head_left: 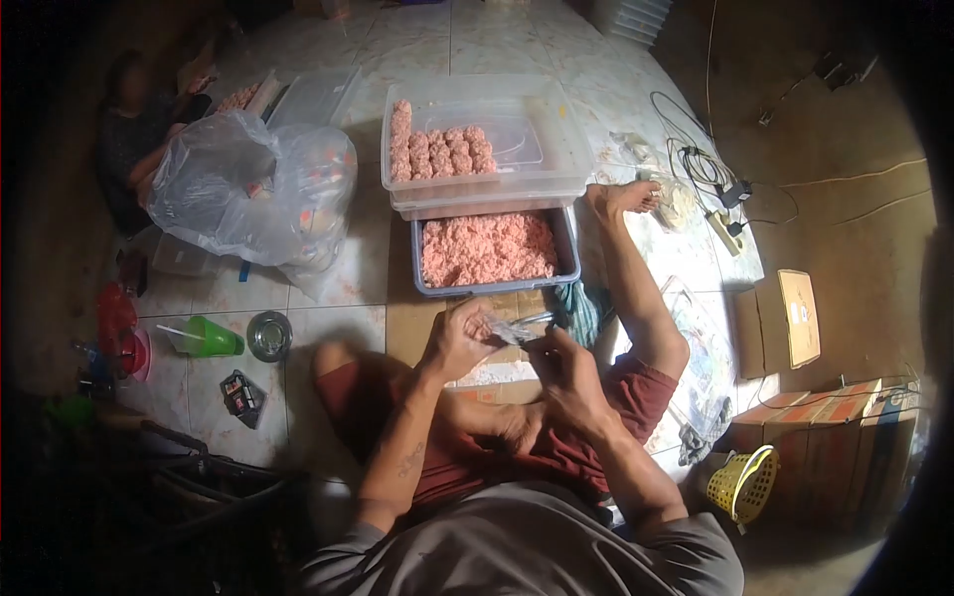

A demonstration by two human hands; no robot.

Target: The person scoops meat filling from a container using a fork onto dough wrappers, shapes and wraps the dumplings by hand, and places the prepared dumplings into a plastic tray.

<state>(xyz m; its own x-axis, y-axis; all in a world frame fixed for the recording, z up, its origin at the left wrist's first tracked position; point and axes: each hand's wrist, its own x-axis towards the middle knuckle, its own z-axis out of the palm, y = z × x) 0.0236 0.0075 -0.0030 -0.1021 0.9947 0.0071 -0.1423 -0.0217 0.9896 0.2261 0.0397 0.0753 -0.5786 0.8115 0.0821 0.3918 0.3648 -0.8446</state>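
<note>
My left hand (465, 341) is closed on one side of a small clear plastic piece (512, 331), above my lap. At the other side of it my right hand (564, 363) is closed, its fingers pinched near a thin shiny item that I cannot make out. Just beyond my hands stands a grey-rimmed tub (427, 286) full of pink minced meat (487, 248). Behind it, stacked clear containers (566, 149) hold rows of meat balls (447, 154) at their left side. Cardboard (402, 338) lies under the tub and my hands.
Large plastic bags (214, 189) lie at the left, near another person (124, 139). A green cup (212, 338), a glass ashtray (269, 336) and a small dark packet (241, 397) are nearer. Right: cables (696, 164), a yellow basket (743, 485) and boxes (825, 427).
</note>
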